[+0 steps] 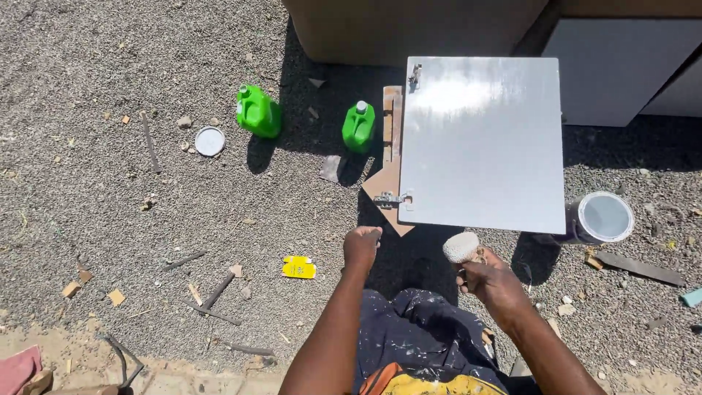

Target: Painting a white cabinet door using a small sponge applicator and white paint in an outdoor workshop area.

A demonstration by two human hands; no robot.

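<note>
Gravel ground, 2 green jugs (258, 111) standing up top left with a white lid (210, 141) lying near them. Left hand (361, 246) is curled into a loose fist, holding nothing, just below the panel's hinge (393, 198). Right hand (491, 281) has its fingers closed around a roller (461, 247), just under the white panel (482, 143). Paint can (601, 218) sits right of the panel.

You have two green jugs (258, 111) (358, 127), one white cabinet door (482, 144) with two hinges (414, 75) (391, 198), one paint can (596, 219), one loose lid (210, 141), one roller (461, 247), one yellow packet (299, 268).
</note>
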